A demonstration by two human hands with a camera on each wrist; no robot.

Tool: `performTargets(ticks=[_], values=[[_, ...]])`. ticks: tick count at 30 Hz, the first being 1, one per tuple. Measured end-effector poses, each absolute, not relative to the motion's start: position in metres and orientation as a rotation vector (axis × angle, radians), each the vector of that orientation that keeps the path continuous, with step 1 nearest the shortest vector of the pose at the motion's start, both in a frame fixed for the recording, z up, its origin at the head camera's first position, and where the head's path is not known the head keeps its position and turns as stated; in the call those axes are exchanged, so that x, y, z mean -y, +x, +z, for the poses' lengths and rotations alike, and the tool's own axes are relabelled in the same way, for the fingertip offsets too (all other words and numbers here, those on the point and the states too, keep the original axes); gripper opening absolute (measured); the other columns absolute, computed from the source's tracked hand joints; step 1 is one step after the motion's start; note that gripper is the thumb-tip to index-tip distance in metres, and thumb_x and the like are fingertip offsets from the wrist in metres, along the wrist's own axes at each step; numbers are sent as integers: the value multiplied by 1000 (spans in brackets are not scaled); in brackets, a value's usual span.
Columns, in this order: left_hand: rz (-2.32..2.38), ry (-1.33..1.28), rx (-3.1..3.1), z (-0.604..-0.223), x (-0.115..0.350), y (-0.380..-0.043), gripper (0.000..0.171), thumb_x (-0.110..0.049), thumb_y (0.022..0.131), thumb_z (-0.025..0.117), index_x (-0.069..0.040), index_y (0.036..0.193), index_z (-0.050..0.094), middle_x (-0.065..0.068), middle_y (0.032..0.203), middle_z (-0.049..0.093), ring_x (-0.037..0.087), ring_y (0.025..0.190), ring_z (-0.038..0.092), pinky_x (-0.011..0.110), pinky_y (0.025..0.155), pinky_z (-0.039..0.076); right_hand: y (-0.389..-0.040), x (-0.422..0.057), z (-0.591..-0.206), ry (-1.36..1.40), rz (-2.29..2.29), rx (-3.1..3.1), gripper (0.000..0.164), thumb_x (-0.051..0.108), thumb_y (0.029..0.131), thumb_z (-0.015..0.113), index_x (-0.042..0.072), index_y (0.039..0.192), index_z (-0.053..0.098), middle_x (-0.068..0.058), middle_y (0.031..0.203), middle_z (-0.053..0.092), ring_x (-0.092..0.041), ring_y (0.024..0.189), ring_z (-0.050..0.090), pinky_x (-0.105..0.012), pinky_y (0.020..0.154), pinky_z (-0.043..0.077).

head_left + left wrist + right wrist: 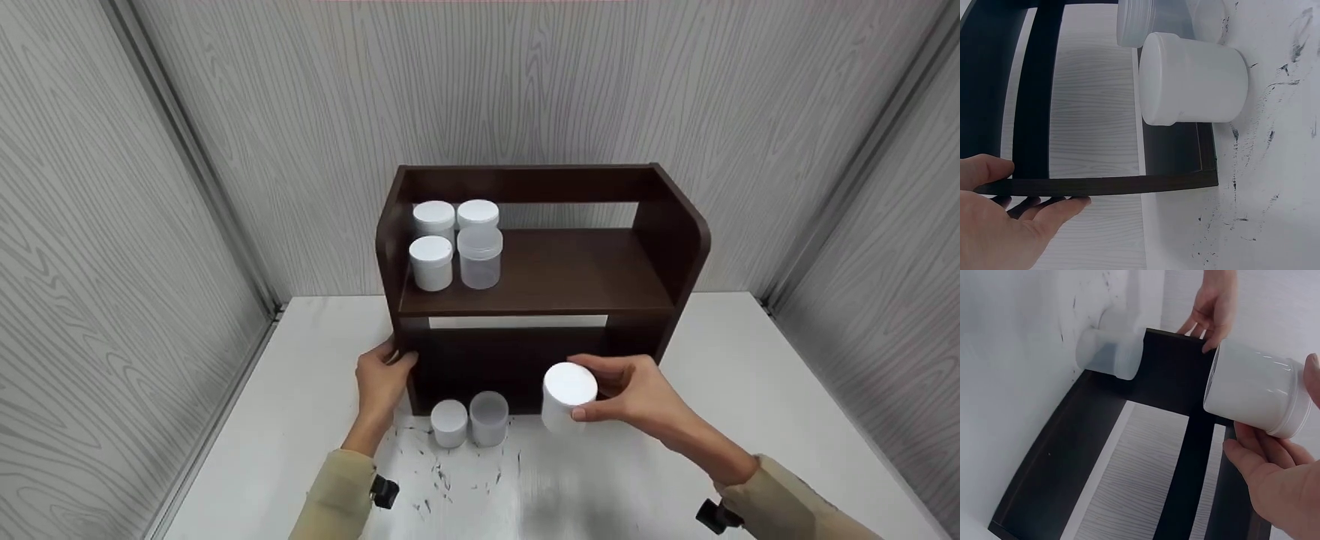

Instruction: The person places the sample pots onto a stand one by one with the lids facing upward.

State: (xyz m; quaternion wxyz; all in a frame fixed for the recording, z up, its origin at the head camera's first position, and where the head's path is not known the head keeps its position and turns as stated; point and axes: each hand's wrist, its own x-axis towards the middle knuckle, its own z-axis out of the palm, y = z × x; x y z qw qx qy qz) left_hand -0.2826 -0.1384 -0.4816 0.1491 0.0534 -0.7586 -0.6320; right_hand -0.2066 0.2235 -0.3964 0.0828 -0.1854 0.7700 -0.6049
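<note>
My right hand (645, 394) holds a white lidded jar (564, 412) in front of the lower part of a dark brown two-tier shelf (570, 262). Thumb and fingers lie on opposite sides of this jar (1249, 385) in the right wrist view. With its thumb inside and fingers outside, my left hand (382, 386) grips the shelf's left side panel (1112, 185). On the table before the shelf, a white jar (449, 427) stands at the left beside a translucent jar (489, 427).
On the upper tier's left side stand several white-lidded jars (432, 270) and a translucent jar (481, 266). Dark scuff marks (442, 476) spot the white table (285, 420). Grey wood-patterned walls (337, 90) rise behind and at both sides.
</note>
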Motion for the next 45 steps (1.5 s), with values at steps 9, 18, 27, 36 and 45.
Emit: performTargets(ticks=[9, 18, 27, 36, 45], values=[[-1810, 177, 2178, -480, 137, -283, 48, -8, 95, 68, 11, 139, 62, 27, 136, 65, 39, 130, 61, 47, 106, 52, -212, -224, -369, -574, -1800, -2292, 72, 5, 78, 93, -8, 141, 61, -20, 131, 70, -28, 119, 70, -34, 95, 59], [-1831, 180, 2153, -480, 139, -285, 46, -5, 94, 70, 10, 137, 64, 26, 135, 66, 38, 128, 62, 44, 104, 54, -216, -223, -347, -606, -1781, -2316, 70, 6, 78, 92, -6, 141, 63, -18, 127, 72, -27, 117, 71, -35, 97, 58], [-1844, 161, 2173, -480, 138, -283, 53, -7, 96, 69, 10, 144, 56, 27, 141, 61, 39, 131, 60, 43, 104, 54, -223, -220, -325, -588, -1799, -2352, 72, 2, 75, 93, -5, 140, 64, -16, 126, 73, -25, 114, 72, -33, 96, 59], [-1830, 163, 2184, -480, 138, -281, 51, -7, 96, 68, 9, 144, 57, 27, 140, 62, 39, 130, 61, 42, 103, 55, -239, -217, -306, -593, -1806, -2391, 70, 2, 75, 93, -2, 139, 66, -14, 123, 75, -25, 111, 73, -33, 95, 58], [-1813, 160, 2191, -481, 139, -283, 52, -9, 96, 68, 10, 144, 57, 27, 141, 61, 39, 134, 58, 46, 107, 52, -264, -209, -289, -604, -1860, -2356, 68, 4, 75, 94, 0, 138, 68, -15, 121, 75, -27, 112, 72, -40, 94, 60]])
